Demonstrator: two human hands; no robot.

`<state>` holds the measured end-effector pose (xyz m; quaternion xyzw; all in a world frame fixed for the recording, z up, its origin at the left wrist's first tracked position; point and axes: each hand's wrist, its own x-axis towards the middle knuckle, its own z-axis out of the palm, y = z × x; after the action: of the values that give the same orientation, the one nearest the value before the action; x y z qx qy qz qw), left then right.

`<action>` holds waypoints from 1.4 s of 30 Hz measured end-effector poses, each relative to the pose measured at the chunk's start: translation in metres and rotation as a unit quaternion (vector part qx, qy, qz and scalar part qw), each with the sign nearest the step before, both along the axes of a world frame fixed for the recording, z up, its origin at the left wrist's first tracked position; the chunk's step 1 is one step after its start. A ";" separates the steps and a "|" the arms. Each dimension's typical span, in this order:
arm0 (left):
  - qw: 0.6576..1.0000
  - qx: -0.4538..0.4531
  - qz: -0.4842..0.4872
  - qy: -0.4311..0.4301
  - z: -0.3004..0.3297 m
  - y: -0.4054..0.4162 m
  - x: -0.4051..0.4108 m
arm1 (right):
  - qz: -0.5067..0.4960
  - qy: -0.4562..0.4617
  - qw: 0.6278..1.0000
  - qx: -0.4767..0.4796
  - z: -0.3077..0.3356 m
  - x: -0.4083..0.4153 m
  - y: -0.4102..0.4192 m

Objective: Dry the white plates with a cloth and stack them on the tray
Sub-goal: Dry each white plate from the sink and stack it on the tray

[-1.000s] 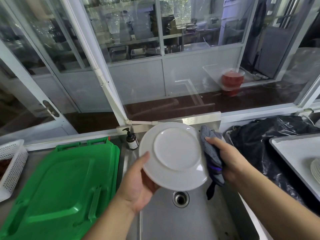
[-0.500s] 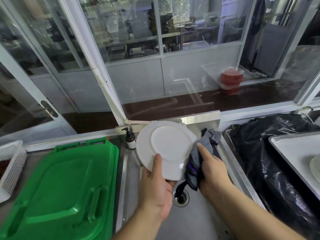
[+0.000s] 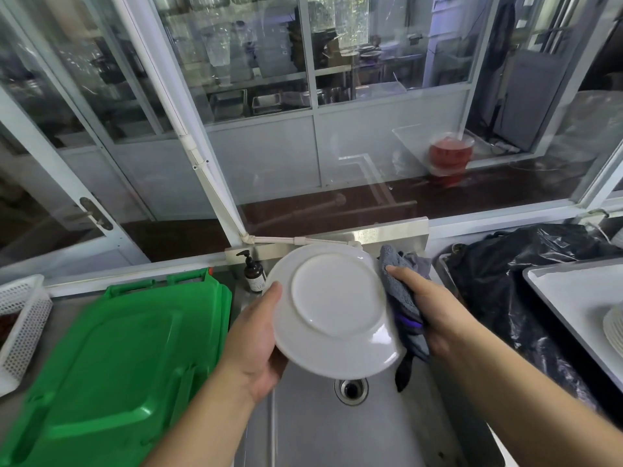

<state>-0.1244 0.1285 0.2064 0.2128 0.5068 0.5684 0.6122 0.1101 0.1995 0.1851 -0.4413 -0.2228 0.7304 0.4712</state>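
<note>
Turned again, the white plate (image 3: pixel 332 311) shows its underside, left hand (image 3: pixel 256 345) gripping its rim, right hand (image 3: pixel 435 311) clutching the cloth (image 3: pixel 399 291) at its edge — still drying; stacking on the tray (image 3: pixel 573 291) comes next.

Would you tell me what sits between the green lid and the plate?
In the head view, a dark pump bottle stands between the green lid and the plate, along with the left hand gripping the plate.

Below our left hand (image 3: pixel 256 345) and right hand (image 3: pixel 435 308): open sink basin (image 3: pixel 303 433), unobstructed. Left of our left hand: green lid (image 3: pixel 111 358); soap bottle (image 3: pixel 253 275) just beyond its thumb. Right of our right hand: black bag (image 3: pixel 505 281), then tray (image 3: pixel 566 298).
</note>
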 end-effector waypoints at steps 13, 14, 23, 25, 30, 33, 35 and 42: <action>0.992 0.021 0.098 -0.082 -0.016 -0.014 0.053 | -0.110 0.020 0.993 -0.048 -0.023 -0.031 -0.022; 0.993 0.016 0.085 -0.084 -0.017 -0.016 0.048 | -0.097 0.024 0.994 -0.048 -0.021 -0.025 -0.021; 0.999 0.016 -0.048 -0.001 0.009 -0.001 -0.002 | 0.059 -0.021 0.998 0.011 0.009 0.013 -0.008; 0.999 0.021 -0.033 0.009 0.012 -0.001 -0.002 | 0.046 -0.018 0.999 0.008 0.011 0.009 -0.007; 0.998 0.040 0.056 0.004 0.004 -0.005 0.014 | -0.028 0.010 0.999 -0.019 0.006 -0.007 -0.012; 0.994 0.044 0.103 -0.006 -0.006 -0.007 0.033 | -0.081 0.014 0.996 -0.028 -0.004 -0.024 -0.019; 0.992 0.039 0.120 -0.019 -0.012 -0.008 0.046 | -0.111 0.008 0.993 -0.037 -0.012 -0.033 -0.024; 0.995 0.002 0.076 -0.070 -0.016 -0.013 0.028 | -0.038 0.011 0.998 -0.054 -0.011 -0.014 -0.022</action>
<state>-0.0964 0.1155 0.1905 0.1346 0.4758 0.6279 0.6011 0.0963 0.1776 0.1744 -0.4663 -0.1609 0.7280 0.4762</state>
